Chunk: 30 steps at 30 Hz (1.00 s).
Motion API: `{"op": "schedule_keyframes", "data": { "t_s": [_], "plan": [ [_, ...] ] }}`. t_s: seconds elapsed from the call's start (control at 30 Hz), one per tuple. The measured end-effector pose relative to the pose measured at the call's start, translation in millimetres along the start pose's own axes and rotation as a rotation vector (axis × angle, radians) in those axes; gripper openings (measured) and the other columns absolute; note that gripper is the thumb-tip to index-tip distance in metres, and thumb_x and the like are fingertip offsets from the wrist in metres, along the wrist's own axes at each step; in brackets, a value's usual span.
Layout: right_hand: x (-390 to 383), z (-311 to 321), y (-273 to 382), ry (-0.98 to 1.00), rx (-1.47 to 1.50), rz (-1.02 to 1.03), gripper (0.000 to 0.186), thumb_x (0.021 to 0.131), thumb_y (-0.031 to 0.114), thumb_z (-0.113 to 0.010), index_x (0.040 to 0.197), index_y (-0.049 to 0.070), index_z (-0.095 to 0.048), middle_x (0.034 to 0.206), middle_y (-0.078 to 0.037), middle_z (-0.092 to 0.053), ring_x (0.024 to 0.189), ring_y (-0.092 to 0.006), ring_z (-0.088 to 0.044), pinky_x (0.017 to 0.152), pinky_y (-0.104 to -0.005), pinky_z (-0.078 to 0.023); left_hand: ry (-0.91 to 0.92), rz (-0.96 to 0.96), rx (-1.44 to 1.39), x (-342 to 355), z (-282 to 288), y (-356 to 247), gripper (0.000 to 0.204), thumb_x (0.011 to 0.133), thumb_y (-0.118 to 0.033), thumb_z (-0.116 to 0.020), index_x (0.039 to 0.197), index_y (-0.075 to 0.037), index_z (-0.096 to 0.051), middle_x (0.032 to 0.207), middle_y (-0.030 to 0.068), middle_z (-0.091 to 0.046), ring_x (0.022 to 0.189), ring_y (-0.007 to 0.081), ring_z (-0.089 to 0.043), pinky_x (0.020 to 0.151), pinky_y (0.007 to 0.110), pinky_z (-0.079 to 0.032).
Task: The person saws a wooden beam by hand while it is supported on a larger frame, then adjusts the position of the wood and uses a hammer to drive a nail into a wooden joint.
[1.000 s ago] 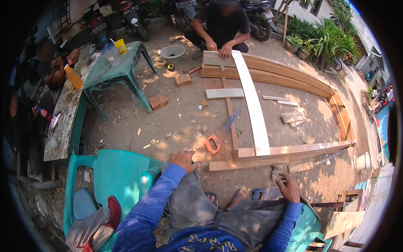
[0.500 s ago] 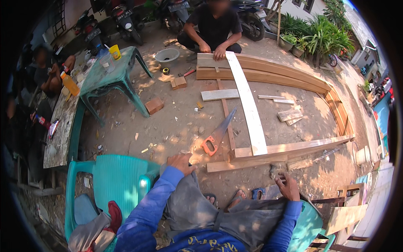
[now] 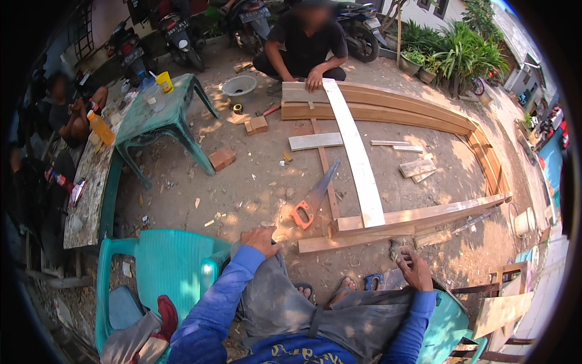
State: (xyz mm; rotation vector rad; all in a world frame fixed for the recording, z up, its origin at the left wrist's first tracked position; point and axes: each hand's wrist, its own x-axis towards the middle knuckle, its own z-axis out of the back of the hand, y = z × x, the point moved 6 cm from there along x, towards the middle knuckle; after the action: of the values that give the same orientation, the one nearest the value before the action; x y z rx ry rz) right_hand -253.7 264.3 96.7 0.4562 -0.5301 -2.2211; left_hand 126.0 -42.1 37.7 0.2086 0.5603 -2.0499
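Note:
My left hand (image 3: pixel 260 241) rests over my left knee with its fingers lying loosely apart, holding nothing. Above my right knee is my right hand (image 3: pixel 414 270), its fingers loosely bent and apart, with nothing visible in them. A handsaw (image 3: pixel 317 194) with an orange handle lies on the ground in front of me. Beyond it, a long pale board (image 3: pixel 356 159) spans a wooden frame (image 3: pixel 424 213) of long brown planks. A second saw (image 3: pixel 374 280) with a blue handle lies near my feet, its blade partly hidden. Across the frame, a squatting person has one hand (image 3: pixel 314 79) by the board's far end.
A teal plastic chair (image 3: pixel 176 264) stands at my left, a green table (image 3: pixel 159 112) beyond it. Wood offcuts (image 3: pixel 418 168), wooden blocks (image 3: pixel 222 159), a tape measure (image 3: pixel 237 109) and a basin (image 3: pixel 239 86) lie about the ground. Motorbikes (image 3: pixel 182 36) line the back.
The person's hand on the left side has dropped behind the frame's far planks, and the other has shifted slightly. The view has tilted a little. My hands stay in place.

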Motion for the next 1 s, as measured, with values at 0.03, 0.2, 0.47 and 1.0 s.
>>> {"op": "schedule_keyframes", "data": {
  "t_s": [0.03,0.2,0.47,1.0],
  "plan": [
    [0,0,0,0.007,0.005,-0.004,0.043,0.095,0.036,-0.072,0.127,0.007,-0.068,0.108,-0.022,-0.074,0.091,-0.0349,-0.074,0.081,-0.0447,-0.059,-0.001,-0.001,0.002,0,0,1,0.068,0.082,-0.053,-0.075,0.140,-0.021,-0.063,0.127,0.0114,-0.071,0.122,0.0352,-0.065,0.102,0.053,-0.048],
    [-3,-1,0,-0.021,-0.001,0.022,0.044,0.095,0.036,-0.072,0.128,0.008,-0.067,0.108,-0.022,-0.074,0.091,-0.0356,-0.074,0.081,-0.0448,-0.059,0.052,0.017,0.020,-3,-3,2,0.075,0.082,-0.050,-0.075,0.147,-0.020,-0.055,0.143,0.0149,-0.062,0.123,0.0388,-0.064,0.107,0.054,-0.045],
    [-10,5,7,-0.013,0.002,-0.039,0.050,0.094,0.035,-0.073,0.135,0.009,-0.059,0.109,-0.024,-0.074,0.092,-0.0369,-0.074,0.081,-0.0463,-0.058,-0.887,-0.609,-0.444,-29,65,-44,0.099,0.083,-0.009,-0.076,0.166,-0.018,-0.023,0.165,0.0259,-0.030,0.121,0.0392,-0.066,0.083,0.046,-0.061],
    [2,-6,-7,0.105,0.024,-0.039,0.048,0.100,0.034,-0.068,0.139,0.008,-0.060,0.116,-0.025,-0.073,0.103,-0.0367,-0.074,0.087,-0.0439,-0.058,0.442,0.177,-1.411,25,-109,-49,0.063,0.097,-0.004,-0.053,0.158,-0.012,-0.039,0.145,0.0110,-0.054,0.080,0.0157,-0.070,0.070,0.029,-0.061]
  ]
}}
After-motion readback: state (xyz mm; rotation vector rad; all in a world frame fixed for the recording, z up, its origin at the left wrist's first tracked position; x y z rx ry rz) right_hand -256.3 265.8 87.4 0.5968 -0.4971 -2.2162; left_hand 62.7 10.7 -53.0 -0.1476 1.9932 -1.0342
